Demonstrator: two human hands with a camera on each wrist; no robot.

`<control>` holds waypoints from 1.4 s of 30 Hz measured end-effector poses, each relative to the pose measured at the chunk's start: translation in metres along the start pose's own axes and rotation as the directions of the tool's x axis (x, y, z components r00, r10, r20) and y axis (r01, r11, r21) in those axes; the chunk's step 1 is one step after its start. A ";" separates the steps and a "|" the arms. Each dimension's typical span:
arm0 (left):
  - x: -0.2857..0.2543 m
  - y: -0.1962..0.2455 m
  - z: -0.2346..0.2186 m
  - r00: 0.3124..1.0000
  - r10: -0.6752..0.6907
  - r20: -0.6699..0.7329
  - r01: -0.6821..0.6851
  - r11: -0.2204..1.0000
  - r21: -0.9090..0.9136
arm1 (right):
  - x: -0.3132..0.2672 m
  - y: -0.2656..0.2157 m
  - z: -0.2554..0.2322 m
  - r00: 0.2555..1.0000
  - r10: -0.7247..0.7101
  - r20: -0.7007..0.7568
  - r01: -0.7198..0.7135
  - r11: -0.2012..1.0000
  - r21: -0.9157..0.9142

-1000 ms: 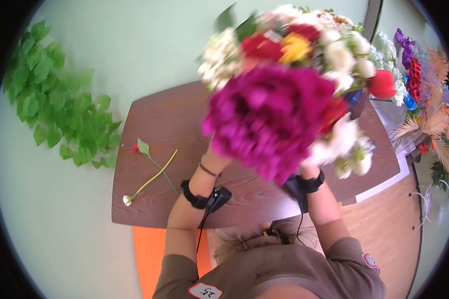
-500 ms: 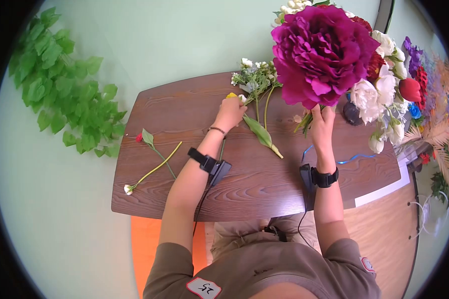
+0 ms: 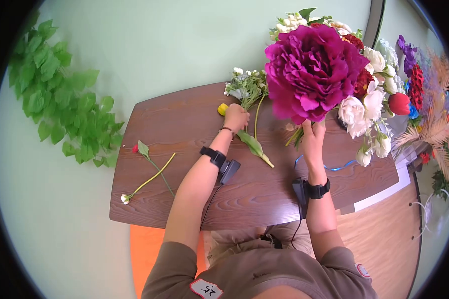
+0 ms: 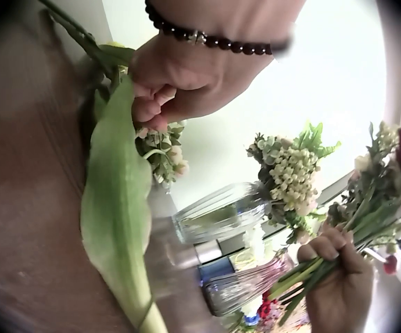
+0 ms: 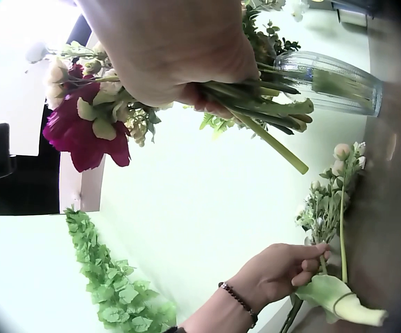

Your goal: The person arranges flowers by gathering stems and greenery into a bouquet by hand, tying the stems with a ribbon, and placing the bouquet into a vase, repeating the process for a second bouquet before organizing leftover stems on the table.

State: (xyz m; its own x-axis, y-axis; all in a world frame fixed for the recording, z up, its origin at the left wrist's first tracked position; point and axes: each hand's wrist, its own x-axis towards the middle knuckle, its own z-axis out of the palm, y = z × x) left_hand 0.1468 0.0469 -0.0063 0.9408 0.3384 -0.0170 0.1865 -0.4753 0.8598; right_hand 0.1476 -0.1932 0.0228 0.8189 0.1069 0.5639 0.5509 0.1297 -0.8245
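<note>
My right hand [image 3: 313, 142] grips a big bouquet by its bundled stems [image 5: 256, 107], held up over the table's right half. A large magenta peony [image 3: 314, 72] faces up at its front, with white blooms [image 3: 353, 115] and a red tulip [image 3: 399, 103] beside it. Low over the table, my left hand [image 3: 236, 117] pinches the stem of a spray of small white flowers [image 5: 322, 205]. Right by that hand lie a yellow tulip [image 3: 222, 108] and its broad green leaf [image 4: 117, 201]. A green stem [image 3: 258, 117] lies just to the right.
A red rose [image 3: 135, 148] and a white flower on a yellow-green stem [image 3: 157, 174] lie crossed on the table's [image 3: 264, 199] left. Blue ribbon [image 3: 341, 168] lies at the right. A ribbed glass vase [image 5: 332, 83] stands at the back. More flowers [image 3: 415, 82] are beyond the right edge.
The bouquet has moved from in front of me to the right, held by my right hand. My left hand has come down to the table and shifted from the yellow tulip to the white spray's stem.
</note>
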 end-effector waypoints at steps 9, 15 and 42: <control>-0.056 0.016 -0.036 0.961 0.120 -0.247 -0.224 0.863 -0.452 | -0.019 0.016 0.009 0.986 -0.145 0.083 0.166 0.917 -0.363; -0.085 0.031 -0.068 0.891 0.217 -0.399 -0.385 0.825 -0.413 | -0.028 0.032 0.023 0.998 -0.016 -0.053 -0.002 0.945 -0.328; -0.149 0.076 0.002 0.732 0.633 -0.252 -0.674 0.622 -0.398 | -0.017 -0.006 0.025 0.992 0.079 -0.100 -0.096 0.980 -0.173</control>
State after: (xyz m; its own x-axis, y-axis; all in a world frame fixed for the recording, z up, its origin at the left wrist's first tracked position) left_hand 0.0212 -0.0411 0.0607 0.7355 0.1517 0.6603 -0.6312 -0.2005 0.7492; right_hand 0.1264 -0.1708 0.0189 0.8719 0.0180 0.4894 0.4896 -0.0533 -0.8703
